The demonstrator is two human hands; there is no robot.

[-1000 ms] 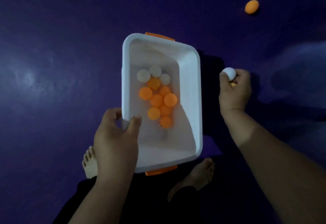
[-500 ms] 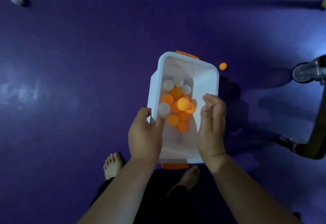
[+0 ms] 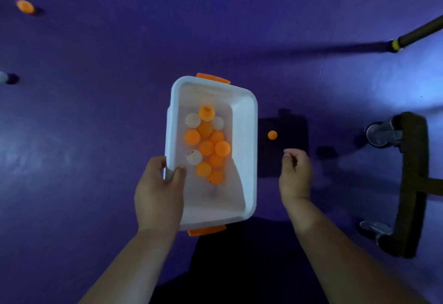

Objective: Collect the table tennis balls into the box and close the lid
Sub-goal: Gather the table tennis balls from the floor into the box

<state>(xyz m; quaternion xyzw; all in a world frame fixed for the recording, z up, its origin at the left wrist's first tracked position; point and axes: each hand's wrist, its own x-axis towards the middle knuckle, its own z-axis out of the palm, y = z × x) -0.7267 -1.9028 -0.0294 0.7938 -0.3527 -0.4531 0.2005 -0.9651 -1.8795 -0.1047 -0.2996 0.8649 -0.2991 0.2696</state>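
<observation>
- While the white box [image 3: 247,136] is gripped at its left rim by the left hand [image 3: 159,191], thumb inside the wall, it is held above the purple floor [image 3: 96,136] with no lid fitted.
- A cluster of orange and white table tennis balls [image 3: 206,144] is seen inside the box.
- The right hand [image 3: 296,175] is loosely curled just right of the box, with nothing held.
- One orange ball [image 3: 272,135] is noted on the floor beyond that hand; another orange ball [image 3: 25,6] and a white ball [image 3: 2,77] lie far left.
</observation>
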